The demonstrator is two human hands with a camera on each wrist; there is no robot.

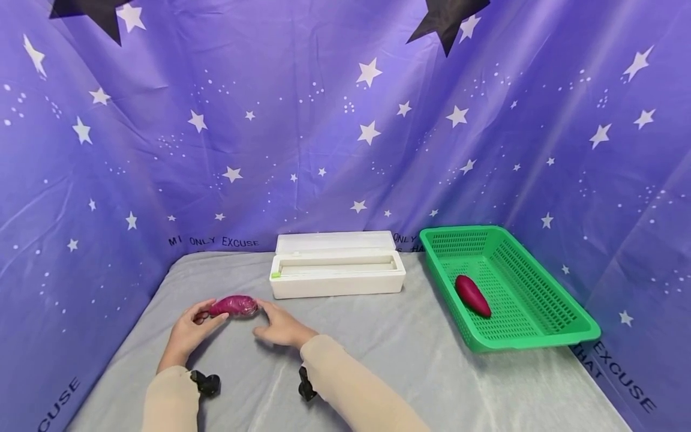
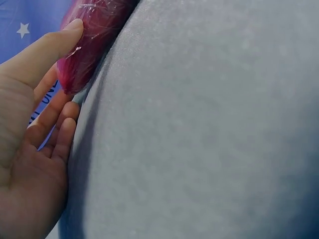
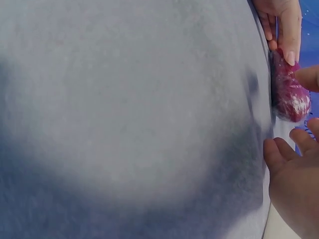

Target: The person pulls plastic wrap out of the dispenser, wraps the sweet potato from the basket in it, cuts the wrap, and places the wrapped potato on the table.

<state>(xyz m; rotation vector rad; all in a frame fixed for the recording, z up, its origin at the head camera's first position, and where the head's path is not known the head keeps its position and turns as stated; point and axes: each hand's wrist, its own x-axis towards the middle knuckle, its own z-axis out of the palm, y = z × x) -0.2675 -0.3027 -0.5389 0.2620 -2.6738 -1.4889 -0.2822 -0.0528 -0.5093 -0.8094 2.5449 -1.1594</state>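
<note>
A purple-red sweet potato wrapped in clear cling film lies on the left part of the grey table cover. My left hand pinches its left end, the thumb on the near side. In the left wrist view the thumb presses the film near the potato's pointed tip. At the right end, my right hand reaches in with a fingertip at the wrapped tip and its other fingers spread. The right wrist view shows crinkled film over the rounded end of the sweet potato, with the right hand beside it.
A white cling film dispenser with its lid raised and a green slider stands at the back middle. To the right is a green perforated basket holding an unwrapped sweet potato. Purple star-printed curtains border the table.
</note>
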